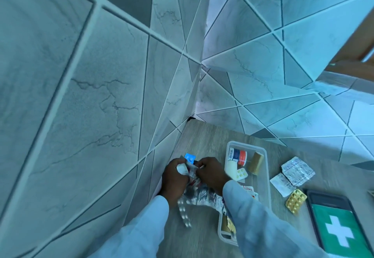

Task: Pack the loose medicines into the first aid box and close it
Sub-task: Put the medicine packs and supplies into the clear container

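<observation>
Pale, soft-creased sleeves (263, 223) fill the near foreground, both arms reaching toward the counter's far-left corner. Left hand (175, 178) is curled shut around a crumpled foil blister strip (183, 168); right hand (212, 173) pinches the same bundle from the other side, fingers closed. Beneath them lies a loose heap of blister strips (202, 196), silver and crinkled, one strip (184, 215) trailing toward the near edge. A blue blister (189, 157) shows just beyond the left hand's knuckles.

Counter (204, 136) is grey wood-grain laminate, butted against tiled walls (81, 95) on the left and far sides, so the hands work tight in the corner.

First aid box (261, 176), a clear plastic rounded rectangle, sits open just right of the hands. Inside: a white tub with red and blue label (239, 156), a tan block (256, 163), a white blister (241, 173), and other packets, blurred.

Right of the box lie flat a crumpled foil sheet (297, 171), a white sachet (282, 184) and a gold blister (295, 201). Dark lid with green panel and white cross (340, 231) rests at the near-right corner. Bare laminate stays open between the heap and the near edge.
</observation>
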### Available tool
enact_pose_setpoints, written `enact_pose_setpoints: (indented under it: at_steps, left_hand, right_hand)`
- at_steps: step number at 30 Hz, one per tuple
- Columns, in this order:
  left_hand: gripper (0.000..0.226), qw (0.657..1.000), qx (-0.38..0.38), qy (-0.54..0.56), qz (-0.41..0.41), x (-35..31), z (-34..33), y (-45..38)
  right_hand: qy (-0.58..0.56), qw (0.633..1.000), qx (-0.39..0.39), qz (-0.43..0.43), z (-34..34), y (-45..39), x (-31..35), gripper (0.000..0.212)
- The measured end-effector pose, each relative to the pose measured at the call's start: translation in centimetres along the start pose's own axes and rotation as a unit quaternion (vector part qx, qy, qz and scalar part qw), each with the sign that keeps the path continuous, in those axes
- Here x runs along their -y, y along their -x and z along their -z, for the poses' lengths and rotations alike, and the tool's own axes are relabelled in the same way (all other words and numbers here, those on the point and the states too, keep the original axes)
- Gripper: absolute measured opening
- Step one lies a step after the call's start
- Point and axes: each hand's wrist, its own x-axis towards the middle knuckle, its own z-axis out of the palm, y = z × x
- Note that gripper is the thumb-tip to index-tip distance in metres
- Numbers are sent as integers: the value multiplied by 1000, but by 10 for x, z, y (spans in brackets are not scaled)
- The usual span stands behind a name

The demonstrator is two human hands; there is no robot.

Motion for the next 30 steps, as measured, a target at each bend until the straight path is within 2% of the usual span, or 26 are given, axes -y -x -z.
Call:
enact_pose_setpoints:
  at_steps: [5,7,11,14,17,19,22,25,27,29,30]
  left_hand:
    - [53,997,24,70,-16,-31,-20,11]
    - [54,996,49,76,-22,-40,-35,23]
    - [56,991,118,64,-19,-36,-76,45]
    - [51,990,139,3,-5,-21,-101,55]
    - [56,981,177,-78,-6,-13,-113,62]
    - [54,974,181,-128,-33,-16,-115,65]
    - [38,956,145,-233,-106,-26,-112,68]
    - [20,942,124,-271,-153,-34,-109,73]
    - [23,956,151,-223,-120,-39,-109,80]
    - [27,968,227,-105,-20,-39,-111,84]
    - [30,964,259,-60,25,-37,-111,86]
  right_hand:
    - [-115,991,-66,7,61,33,-3,16]
    - [-158,980,-117,-2,87,50,-21,20]
    - [-266,938,-205,-90,116,79,-76,15]
    - [-309,912,-226,-149,111,90,-101,17]
    - [-272,918,-236,-167,94,92,-112,10]
    - [-240,921,-250,-176,88,98,-109,21]
    - [-190,929,-280,-146,94,105,-105,23]
    - [-209,910,-337,-121,103,105,-106,18]
    - [-258,888,-357,-134,106,99,-107,10]
    - [-303,873,-353,-147,104,97,-105,4]
    - [-320,868,-350,-147,102,95,-105,5]
